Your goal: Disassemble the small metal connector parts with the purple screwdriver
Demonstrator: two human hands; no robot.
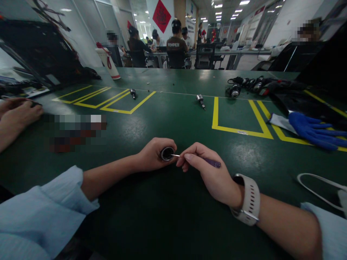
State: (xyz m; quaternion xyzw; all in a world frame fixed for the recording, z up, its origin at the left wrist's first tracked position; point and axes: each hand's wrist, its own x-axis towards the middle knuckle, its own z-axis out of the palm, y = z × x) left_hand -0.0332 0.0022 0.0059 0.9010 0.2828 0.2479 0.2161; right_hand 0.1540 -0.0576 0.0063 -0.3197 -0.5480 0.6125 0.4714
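My left hand [155, 154] is closed around a dark cylinder [167, 154] with a round open end and a metal rim, which faces me. In the fingers of my right hand [208, 169] is a slim screwdriver [213, 162] with a purple handle. Its thin metal shaft points left, and the tip reaches the cylinder's open end; exactly what it touches inside is too dark to see. Beyond my hands, a small metal motor-like part [201, 101] with a dark shaft lies on the table, and a similar metal part [132, 93] lies farther left.
Yellow tape outlines [241, 133] mark the green table [173, 119]. At right lie a blue glove [314, 130], a white cable [311, 184] and a heap of dark tools [255, 86]. Another person's hand [21, 115] rests at far left. A white bottle-like container [108, 63] stands behind.
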